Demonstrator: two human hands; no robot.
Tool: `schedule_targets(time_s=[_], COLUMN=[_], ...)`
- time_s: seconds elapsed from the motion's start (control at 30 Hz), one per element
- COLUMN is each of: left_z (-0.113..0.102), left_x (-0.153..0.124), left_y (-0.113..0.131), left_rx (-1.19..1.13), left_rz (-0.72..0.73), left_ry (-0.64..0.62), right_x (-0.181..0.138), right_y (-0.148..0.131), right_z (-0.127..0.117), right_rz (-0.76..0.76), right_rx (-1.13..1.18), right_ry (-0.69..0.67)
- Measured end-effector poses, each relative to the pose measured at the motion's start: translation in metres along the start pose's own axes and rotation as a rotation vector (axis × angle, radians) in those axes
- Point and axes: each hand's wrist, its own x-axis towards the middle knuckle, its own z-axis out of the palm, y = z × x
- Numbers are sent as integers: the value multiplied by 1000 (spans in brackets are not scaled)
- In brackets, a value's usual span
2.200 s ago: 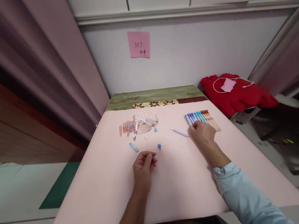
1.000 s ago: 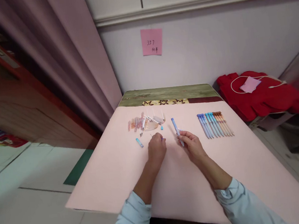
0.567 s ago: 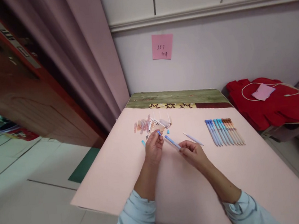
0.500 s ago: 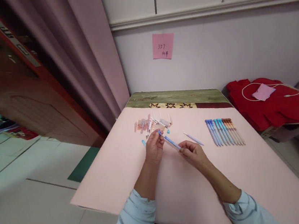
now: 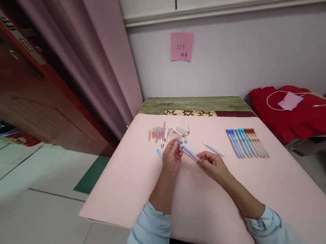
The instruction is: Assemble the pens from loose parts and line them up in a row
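Over the middle of the table, my right hand [image 5: 214, 166] is closed on the lower end of a blue pen barrel [image 5: 189, 152], which slants up to the left. My left hand [image 5: 172, 156] pinches a small dark blue pen topper [image 5: 178, 142] at the barrel's upper end. The two pieces meet or nearly touch; fingers partly cover the joint. A pale lilac pen part [image 5: 213, 149] with a white tip lies beyond my right hand. A small turquoise topper [image 5: 185, 140] rests just past my left fingers, and a turquoise piece [image 5: 159, 153] lies left of that hand.
Loose refills and pen parts [image 5: 168, 131] form a pile at the back left. Several finished-looking pens [image 5: 247, 143], blue, turquoise and brown, lie in a row at the right. A red cloth [image 5: 305, 116] with a white cable is beyond the pink-covered table [image 5: 123, 186].
The gap between the blue topper and the barrel has closed as my hands came together. The whole view has shifted slightly.
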Motion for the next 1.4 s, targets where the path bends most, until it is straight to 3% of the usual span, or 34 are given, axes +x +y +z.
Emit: schedule_targets(time_s=[0.87,1.4], left_z=[2,2], left_x=[-3,-4], left_y=[-5,-10], left_rx=[196,309], left_rz=[31,134], left_ry=[-24,9], right_x=[-1,-3], right_y=[-8,1], right_z=[2,6], right_rz=[11,-46], right_rx=[-11,-81], right_ry=[-4,52])
